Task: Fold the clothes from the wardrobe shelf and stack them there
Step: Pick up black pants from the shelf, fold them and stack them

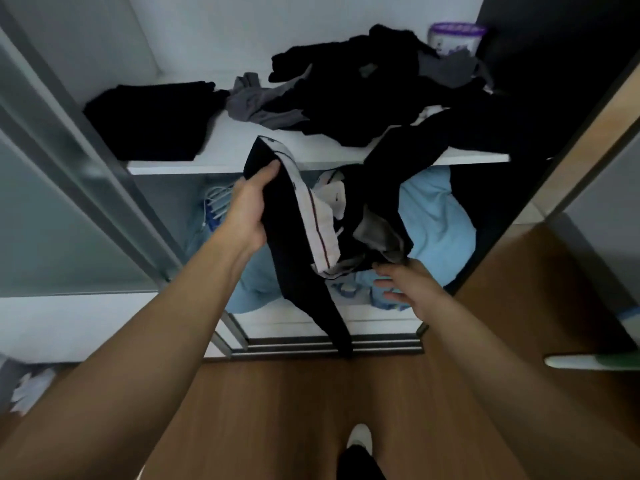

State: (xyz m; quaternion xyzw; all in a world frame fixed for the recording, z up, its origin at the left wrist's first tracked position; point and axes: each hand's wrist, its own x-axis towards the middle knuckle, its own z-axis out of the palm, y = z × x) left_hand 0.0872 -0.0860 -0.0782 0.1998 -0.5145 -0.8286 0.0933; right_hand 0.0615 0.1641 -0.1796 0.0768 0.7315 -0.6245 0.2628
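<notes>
A shoe [358, 439] stands on the wooden floor [263, 410]. Above it, the left hand [250, 211] grips the waistband of dark trousers [298, 258], whose pale lining faces out. One leg hangs down towards the wardrobe rails and the other trails up onto the shelf [228, 147]. The right hand [410, 289] is open, fingers spread just under the bunched cloth. Behind lies a blue bundle [433, 216]. On the shelf sit a folded black garment [149, 123] at left, a grey garment [256, 103], a dark heap of clothes [377, 91], and a purple-lidded tub [455, 38] at the back right.
</notes>
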